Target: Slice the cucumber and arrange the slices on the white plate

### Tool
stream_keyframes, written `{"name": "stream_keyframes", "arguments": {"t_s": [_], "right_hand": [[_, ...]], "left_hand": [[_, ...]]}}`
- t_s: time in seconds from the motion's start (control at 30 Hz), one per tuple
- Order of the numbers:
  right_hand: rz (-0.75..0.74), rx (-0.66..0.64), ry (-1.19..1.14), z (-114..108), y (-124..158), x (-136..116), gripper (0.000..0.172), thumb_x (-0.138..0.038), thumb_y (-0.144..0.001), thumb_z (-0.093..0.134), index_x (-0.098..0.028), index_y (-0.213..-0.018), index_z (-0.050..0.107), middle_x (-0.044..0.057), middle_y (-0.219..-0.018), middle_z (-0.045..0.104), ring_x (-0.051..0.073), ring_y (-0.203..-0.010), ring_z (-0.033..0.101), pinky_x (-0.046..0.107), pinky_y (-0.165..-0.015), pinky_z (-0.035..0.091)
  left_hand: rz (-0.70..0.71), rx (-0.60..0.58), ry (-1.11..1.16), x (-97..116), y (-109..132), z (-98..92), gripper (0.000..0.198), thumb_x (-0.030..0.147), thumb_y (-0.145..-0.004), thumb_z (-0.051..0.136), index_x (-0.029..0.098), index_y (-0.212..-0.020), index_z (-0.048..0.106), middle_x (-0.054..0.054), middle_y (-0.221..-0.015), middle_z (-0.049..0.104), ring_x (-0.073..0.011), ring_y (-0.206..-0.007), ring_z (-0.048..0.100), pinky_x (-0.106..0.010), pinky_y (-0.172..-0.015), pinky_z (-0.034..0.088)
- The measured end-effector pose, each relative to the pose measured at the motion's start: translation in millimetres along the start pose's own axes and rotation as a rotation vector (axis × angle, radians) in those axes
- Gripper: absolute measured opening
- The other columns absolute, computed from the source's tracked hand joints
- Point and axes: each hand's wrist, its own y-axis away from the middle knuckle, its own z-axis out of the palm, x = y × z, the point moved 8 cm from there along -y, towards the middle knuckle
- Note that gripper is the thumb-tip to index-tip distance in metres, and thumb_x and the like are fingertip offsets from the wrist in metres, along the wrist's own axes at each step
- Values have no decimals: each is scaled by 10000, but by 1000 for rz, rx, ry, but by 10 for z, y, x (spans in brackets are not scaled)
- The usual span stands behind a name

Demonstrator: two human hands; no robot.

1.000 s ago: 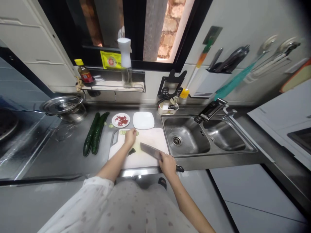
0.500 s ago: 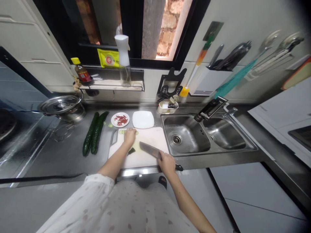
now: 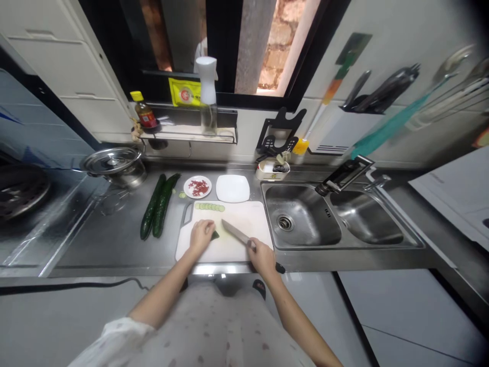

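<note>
My right hand [image 3: 262, 257] is wrapped round the handle of a kitchen knife [image 3: 236, 232], whose blade points left over the white cutting board [image 3: 252, 216]. On the board's left half, my left hand [image 3: 202, 235] is loosely curled, thumb and fingers slightly apart. Right beside its fingertips lies a small dark green cucumber piece [image 3: 215, 235]; whether they touch it I cannot tell. Near the board's far edge a row of cucumber slices [image 3: 209, 207] lies overlapping. Two whole cucumbers [image 3: 162, 206] rest on the counter to the left.
Behind the board stand a plate of chopped red bits [image 3: 197, 187] and a white square plate [image 3: 233, 188]. A double sink [image 3: 301, 214] is on the right. A lidded steel pot [image 3: 118, 165] is at back left. A black handle [image 3: 280, 268] juts from the board's near right corner.
My left hand has moved off the row of slices and come nearer, to the dark green cucumber piece. The knife stays in my right hand, its blade turned slightly. The view has shifted left.
</note>
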Motion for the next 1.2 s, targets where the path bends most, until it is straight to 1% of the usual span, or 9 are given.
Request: {"name": "stream_keyframes", "arguments": {"t_s": [0.13, 0.27, 0.47, 0.57, 0.63, 0.77, 0.87, 1.0, 1.2], "right_hand": [[14, -32, 24, 37, -6, -66, 361, -369, -935, 390, -278, -1232, 575, 59, -1018, 698, 191, -945, 631, 253, -725, 384], [8, -50, 49, 49, -37, -104, 378, -373, -938, 382, -268, -1257, 556, 73, -1013, 699, 196, -961, 632, 258, -726, 388], [-24, -58, 97, 37, -60, -146, 352, -366, -953, 343, -246, -1147, 610, 82, -958, 702, 192, -917, 641, 255, -709, 385], [-23, -61, 102, 39, -68, -150, 349, -356, -955, 336, -246, -1140, 611, 84, -956, 700, 190, -905, 639, 256, -706, 385], [-27, -56, 105, 34, -72, -157, 349, -352, -956, 332, -244, -1127, 616, 81, -947, 700, 188, -894, 642, 253, -691, 383], [-38, -57, 115, 15, -65, -186, 340, -346, -954, 337, -236, -1080, 633, 82, -936, 700, 191, -881, 646, 251, -670, 383], [-46, -71, 123, 3, -55, -216, 331, -351, -954, 350, -234, -1063, 639, 87, -944, 698, 188, -886, 645, 255, -690, 391], [-54, -87, 133, 6, -53, -237, 326, -356, -953, 358, -234, -1054, 643, 92, -945, 699, 192, -893, 646, 259, -699, 398], [-52, -81, 140, 17, -55, -225, 331, -355, -953, 357, -231, -1040, 651, 93, -944, 702, 192, -894, 647, 255, -692, 399]], "left_hand": [[14, -104, -36, 74, 191, 52, 355, 403, -807, 617, 212, -1106, 633, -81, -1085, 650, -239, -1041, 555, -352, -924, 408], [26, -193, -65, 138, 238, 110, 332, 302, -785, 644, 227, -1108, 628, -72, -1066, 652, -231, -1033, 565, -354, -925, 405], [18, -168, 2, 90, 259, 120, 279, 244, -784, 638, 226, -1062, 653, -62, -1026, 661, -211, -997, 589, -345, -919, 426], [-29, -93, 80, -55, 237, 58, 278, 263, -777, 647, 217, -1051, 661, -58, -1016, 667, -194, -950, 608, -320, -887, 455], [-99, -14, 134, -228, 189, -45, 306, 280, -759, 661, 203, -1056, 660, -59, -1017, 671, -185, -918, 617, -299, -853, 473], [-274, 150, 147, -671, 37, -368, 356, 317, -744, 664, 186, -1075, 658, -68, -1012, 680, -186, -894, 626, -290, -823, 485], [-351, 244, 87, -932, -99, -624, 366, 334, -739, 663, 200, -1079, 660, -59, -1011, 687, -185, -884, 631, -293, -836, 479], [-408, 306, -5, -1124, -251, -816, 389, 334, -727, 676, 197, -1091, 653, -64, -992, 692, -198, -883, 641, -297, -835, 474], [-438, 285, -91, -1212, -391, -811, 435, 322, -736, 682, 199, -1149, 619, -87, -1009, 692, -222, -951, 636, -302, -838, 464]]}}
